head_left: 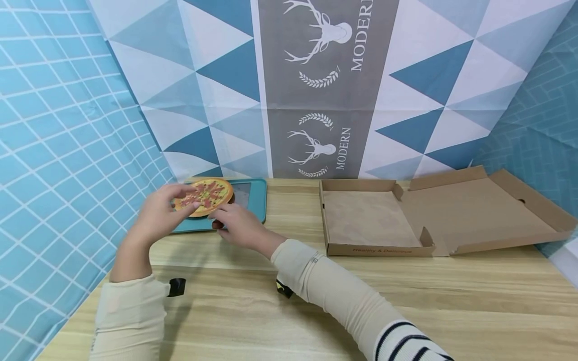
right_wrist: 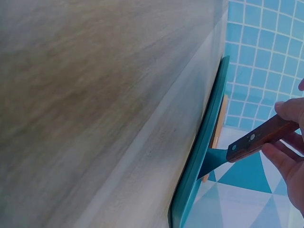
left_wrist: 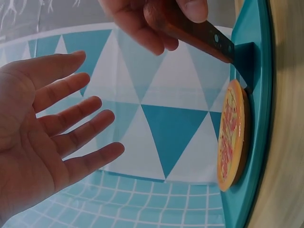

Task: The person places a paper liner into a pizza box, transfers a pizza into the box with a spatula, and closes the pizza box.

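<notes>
A pizza [head_left: 209, 196] with a golden rim and red and green topping is on a teal tray [head_left: 258, 198] at the back left of the table. My right hand [head_left: 239, 225] grips the brown wooden handle of a spatula [right_wrist: 256, 137]. In both wrist views the spatula's blade slants down to the tray beside the pizza's edge; whether its tip lies under the pizza cannot be told. On the pizza's left side my left hand [head_left: 158, 213] hovers with fingers spread. The left wrist view shows that palm [left_wrist: 28, 137] holding nothing, apart from the pizza.
An open cardboard pizza box [head_left: 370, 215] stands at the back right, its lid [head_left: 478, 210] folded out to the right. Patterned sheets [head_left: 226, 85] hang behind the wooden table [head_left: 235, 311] and along its left side.
</notes>
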The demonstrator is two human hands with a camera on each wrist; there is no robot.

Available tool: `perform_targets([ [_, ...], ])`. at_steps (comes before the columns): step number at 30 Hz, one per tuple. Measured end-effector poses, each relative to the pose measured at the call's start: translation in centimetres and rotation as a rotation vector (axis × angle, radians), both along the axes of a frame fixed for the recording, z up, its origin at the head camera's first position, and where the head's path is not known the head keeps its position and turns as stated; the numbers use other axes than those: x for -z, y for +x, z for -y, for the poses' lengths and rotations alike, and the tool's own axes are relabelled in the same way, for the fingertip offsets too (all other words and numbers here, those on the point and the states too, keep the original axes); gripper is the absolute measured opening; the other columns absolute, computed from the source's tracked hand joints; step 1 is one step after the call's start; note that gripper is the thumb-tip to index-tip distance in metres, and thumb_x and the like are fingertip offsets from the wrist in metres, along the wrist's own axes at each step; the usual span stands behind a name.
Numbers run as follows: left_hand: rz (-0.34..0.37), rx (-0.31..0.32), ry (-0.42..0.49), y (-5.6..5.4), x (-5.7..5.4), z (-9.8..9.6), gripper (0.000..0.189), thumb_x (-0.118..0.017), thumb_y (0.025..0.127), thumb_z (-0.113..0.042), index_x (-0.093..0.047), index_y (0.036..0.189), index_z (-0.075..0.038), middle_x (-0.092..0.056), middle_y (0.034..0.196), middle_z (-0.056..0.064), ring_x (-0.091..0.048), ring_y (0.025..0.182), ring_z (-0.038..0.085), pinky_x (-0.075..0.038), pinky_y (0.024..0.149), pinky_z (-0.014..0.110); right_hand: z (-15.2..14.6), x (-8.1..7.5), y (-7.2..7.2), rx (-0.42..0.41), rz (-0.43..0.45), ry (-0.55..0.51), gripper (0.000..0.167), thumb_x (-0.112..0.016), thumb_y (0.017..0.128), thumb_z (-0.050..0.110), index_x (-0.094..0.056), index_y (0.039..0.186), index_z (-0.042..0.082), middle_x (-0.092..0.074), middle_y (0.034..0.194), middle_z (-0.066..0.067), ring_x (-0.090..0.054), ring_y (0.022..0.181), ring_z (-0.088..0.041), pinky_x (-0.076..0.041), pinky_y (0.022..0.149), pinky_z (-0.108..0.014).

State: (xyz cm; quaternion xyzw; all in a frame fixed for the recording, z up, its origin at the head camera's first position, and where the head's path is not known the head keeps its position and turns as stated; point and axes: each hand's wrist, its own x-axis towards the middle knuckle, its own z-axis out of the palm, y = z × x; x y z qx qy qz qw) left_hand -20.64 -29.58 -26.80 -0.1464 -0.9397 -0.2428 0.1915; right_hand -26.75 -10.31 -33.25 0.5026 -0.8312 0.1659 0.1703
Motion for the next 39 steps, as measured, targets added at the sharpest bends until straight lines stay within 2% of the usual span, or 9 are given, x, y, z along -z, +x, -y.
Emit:
perform_targets([
  [6,0.006,-0.026,0.006,0.0,0.2,0.6,0.042,-0.063,0.096,-0.028,-0.06,0.126,0.001,-0.056,0.123,0.025,-0.053,0.106,0.039,-0.046,0.077,0.056,-0.1,0.0,0.0,0.018,-0.031,0.03,0.017,-0.064,0.096,0.015,-0.068,0.112,0.013,-0.067,0.105,0.003,-0.062,0.097,-0.01,-0.048,0.083,-0.015],
  [14,0.006,-0.035,-0.004,-0.1,0.5,0.9,0.039,-0.063,0.096,-0.027,-0.063,0.123,0.001,-0.059,0.117,0.023,-0.054,0.097,0.033,-0.045,0.073,0.048,-1.6,1.0,-0.3,-0.019,-0.27,0.001,0.018,-0.058,0.098,0.006,-0.067,0.113,0.007,-0.069,0.104,0.0,-0.065,0.096,-0.009,-0.049,0.085,-0.014],
  [18,0.022,-0.042,-0.008,-0.1,0.6,0.9,0.037,-0.063,0.096,-0.025,-0.063,0.122,0.0,-0.059,0.116,0.022,-0.053,0.093,0.032,-0.044,0.069,0.045,-2.8,1.0,-0.8,-0.045,-0.333,-0.045,0.02,-0.058,0.097,0.002,-0.065,0.115,0.003,-0.069,0.105,-0.002,-0.065,0.097,-0.011,-0.05,0.086,-0.017],
  [24,0.061,-0.035,-0.006,-0.2,0.5,0.7,0.039,-0.061,0.097,-0.028,-0.062,0.124,0.0,-0.056,0.124,0.024,-0.053,0.106,0.037,-0.047,0.075,0.053,-3.9,0.4,-1.5,-0.048,-0.412,-0.137,0.018,-0.055,0.096,-0.001,-0.067,0.11,0.003,-0.069,0.101,-0.003,-0.066,0.095,-0.013,-0.052,0.084,-0.019],
  [31,0.057,-0.017,-0.016,-0.3,0.5,0.6,0.037,-0.062,0.097,-0.025,-0.062,0.123,0.002,-0.055,0.126,0.024,-0.052,0.108,0.039,-0.048,0.078,0.055,-5.4,-0.5,-2.0,0.003,-0.463,-0.233,0.013,-0.058,0.096,0.002,-0.066,0.106,0.002,-0.068,0.094,-0.005,-0.065,0.085,-0.014,-0.053,0.078,-0.022],
  [34,0.053,-0.01,-0.017,-0.3,0.5,0.6,0.036,-0.062,0.097,-0.023,-0.062,0.123,0.003,-0.056,0.125,0.024,-0.053,0.108,0.039,-0.048,0.079,0.056,-6.2,-1.1,-1.9,-0.007,-0.448,-0.252,0.011,-0.059,0.095,0.001,-0.065,0.104,0.002,-0.066,0.091,-0.005,-0.062,0.082,-0.014,-0.052,0.075,-0.022],
  [39,0.069,0.01,-0.018,-0.5,0.4,0.1,0.035,-0.063,0.096,-0.02,-0.062,0.122,0.003,-0.055,0.126,0.026,-0.052,0.111,0.042,-0.047,0.084,0.058,-7.7,-2.3,-1.6,-0.048,-0.418,-0.284,0.011,-0.062,0.093,0.001,-0.064,0.104,0.002,-0.067,0.093,-0.006,-0.063,0.084,-0.015,-0.053,0.078,-0.021],
])
